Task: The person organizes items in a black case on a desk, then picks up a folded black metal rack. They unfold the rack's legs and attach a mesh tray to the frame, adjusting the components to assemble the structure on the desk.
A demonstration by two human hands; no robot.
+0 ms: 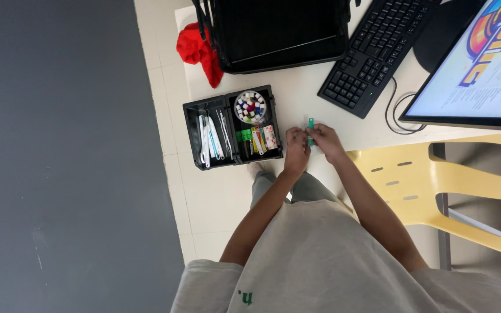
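Both my hands meet over the white desk (297,93) near its front edge. My left hand (296,145) and my right hand (323,141) together pinch a small green strip-like piece (311,124) that sticks up between the fingertips. Just left of my left hand lies an open black case (231,126). Its left half holds several thin white tools (211,138). Its right half holds a round clear tub of small coloured and white cubes (251,107) and several coloured flat strips (258,139).
A black keyboard (378,49) lies at the far right of the desk, with a monitor (482,64) beside it. A black open bag or tray (279,32) and a red cloth (199,49) are at the back. A yellow chair (430,185) stands to my right.
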